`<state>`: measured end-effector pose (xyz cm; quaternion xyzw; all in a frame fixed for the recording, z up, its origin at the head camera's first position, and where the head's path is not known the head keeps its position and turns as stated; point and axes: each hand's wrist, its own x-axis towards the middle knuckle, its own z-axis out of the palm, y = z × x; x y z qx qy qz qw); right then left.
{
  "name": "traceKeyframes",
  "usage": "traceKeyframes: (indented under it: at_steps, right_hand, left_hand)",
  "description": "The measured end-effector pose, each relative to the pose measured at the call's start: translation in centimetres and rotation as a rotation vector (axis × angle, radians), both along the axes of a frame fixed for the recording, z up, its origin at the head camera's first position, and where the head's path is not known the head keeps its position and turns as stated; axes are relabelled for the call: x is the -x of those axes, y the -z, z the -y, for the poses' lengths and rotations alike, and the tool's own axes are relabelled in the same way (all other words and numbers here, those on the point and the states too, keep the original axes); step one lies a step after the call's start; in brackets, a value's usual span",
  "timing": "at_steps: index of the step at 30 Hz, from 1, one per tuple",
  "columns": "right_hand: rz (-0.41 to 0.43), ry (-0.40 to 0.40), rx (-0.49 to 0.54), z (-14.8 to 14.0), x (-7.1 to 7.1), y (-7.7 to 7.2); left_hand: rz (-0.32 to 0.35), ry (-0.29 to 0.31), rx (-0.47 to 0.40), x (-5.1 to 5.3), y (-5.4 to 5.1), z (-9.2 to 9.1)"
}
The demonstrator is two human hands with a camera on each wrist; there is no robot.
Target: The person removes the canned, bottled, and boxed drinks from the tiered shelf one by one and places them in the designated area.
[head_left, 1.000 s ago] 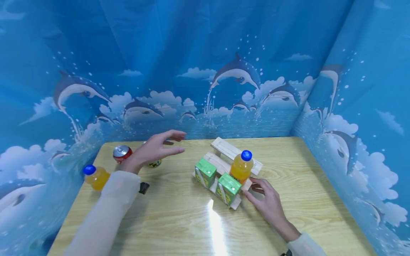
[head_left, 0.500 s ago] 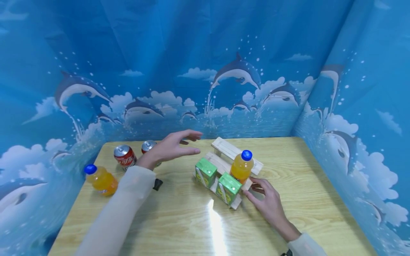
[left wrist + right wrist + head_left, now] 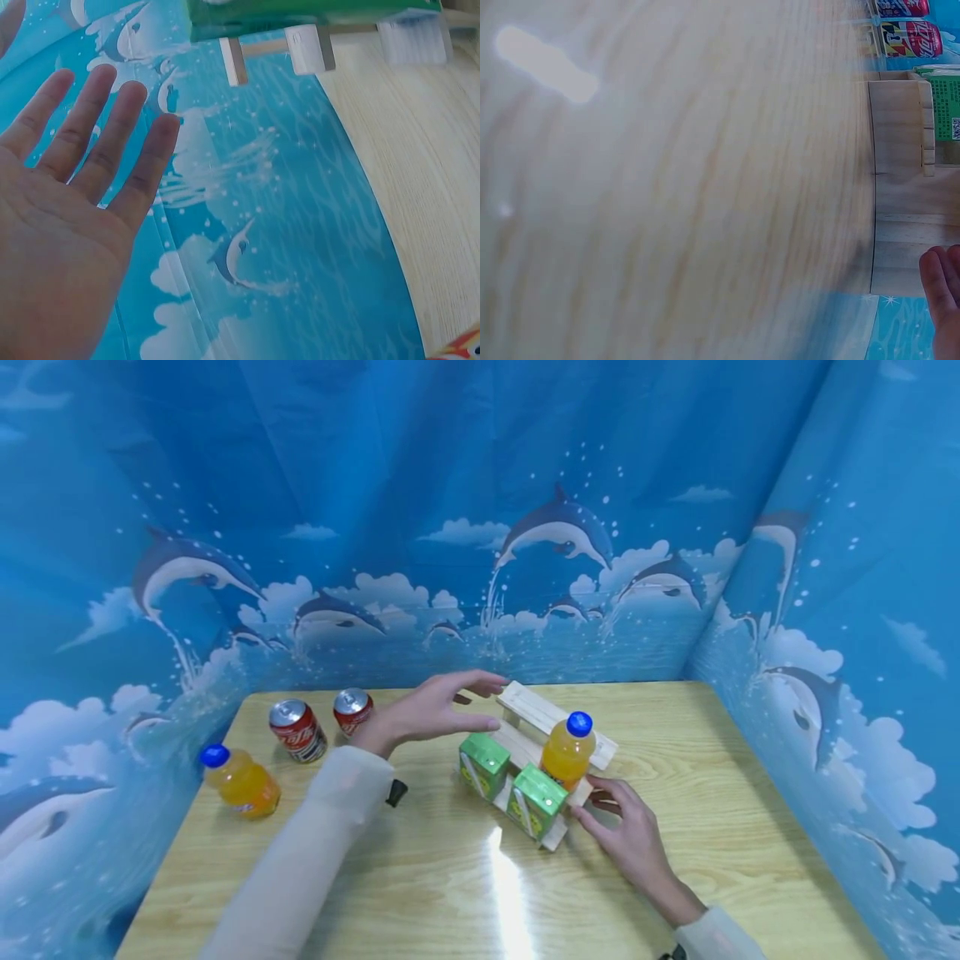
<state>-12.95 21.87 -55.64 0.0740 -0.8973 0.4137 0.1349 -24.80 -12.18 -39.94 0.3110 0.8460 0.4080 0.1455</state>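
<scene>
A stepped wooden stand [image 3: 534, 705] stands right of centre on the table. Two green drink cartons [image 3: 484, 758] sit on its lower front step, and an orange juice bottle [image 3: 567, 752] with a blue cap is upright on the step behind. My left hand [image 3: 438, 708] reaches over the table to the stand's left end, fingers spread and holding nothing; the left wrist view shows its bare palm [image 3: 64, 240]. With thumb and fingers, my right hand [image 3: 626, 831] grips the stand's right end. In the right wrist view only some fingers [image 3: 939, 281] appear, against the wooden side.
Two red soda cans [image 3: 297, 731] stand at the back left of the wooden table [image 3: 420, 877]. A second orange bottle [image 3: 243, 783] with a blue cap is in front of them, near the left edge. A blue dolphin-print curtain [image 3: 420, 527] encloses the back and sides.
My left hand has moved right, from beside the soda cans to the stand's left end, uncovering both cans. The right hand stays at the stand, which has not visibly shifted.
</scene>
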Motion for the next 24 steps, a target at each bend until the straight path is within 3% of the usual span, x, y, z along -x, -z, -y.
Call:
traceKeyframes:
  at_steps: [24]
  right_hand:
    - [-0.019,-0.002,0.002,0.0,0.0,0.0]
  left_hand:
    - [0.037,0.155,-0.037,-0.1,0.4,-4.7]
